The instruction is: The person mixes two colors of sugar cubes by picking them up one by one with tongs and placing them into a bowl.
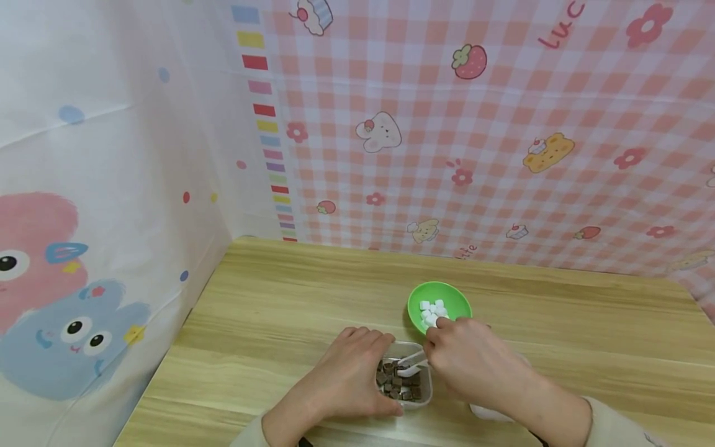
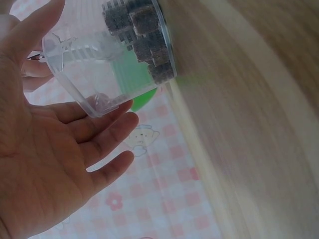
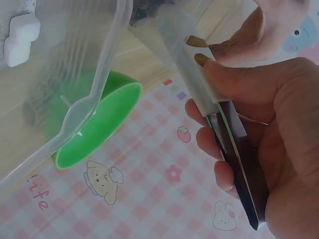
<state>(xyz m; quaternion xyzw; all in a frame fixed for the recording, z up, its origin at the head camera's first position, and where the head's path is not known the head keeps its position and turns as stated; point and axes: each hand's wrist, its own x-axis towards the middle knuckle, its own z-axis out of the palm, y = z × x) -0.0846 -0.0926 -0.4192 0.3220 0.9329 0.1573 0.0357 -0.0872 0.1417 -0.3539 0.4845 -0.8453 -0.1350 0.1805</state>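
My left hand (image 1: 353,372) holds a clear plastic container (image 1: 427,397), thumb at the near side and fingers toward the far side. Small dark brown cubes (image 1: 398,392) cover its bottom; through the wall they show stacked low in the left wrist view. With my right hand (image 1: 475,360) I grip a pair of tongs (image 3: 239,154) with pale tips and dark handles. The tips reach down into the container among the brown cubes. Whether a cube sits between them, I cannot tell. Just beyond stands a green bowl (image 1: 414,308) with several white cubes (image 1: 432,310), partly covered by my right hand.
A second clear container (image 3: 99,74) lies under my right forearm, mostly hidden from the head camera; white cubes (image 3: 22,37) show in it from the right wrist. The wooden table (image 1: 279,298) meets a pink checked cloth (image 1: 419,155) behind and a white printed cloth (image 1: 128,186) at left.
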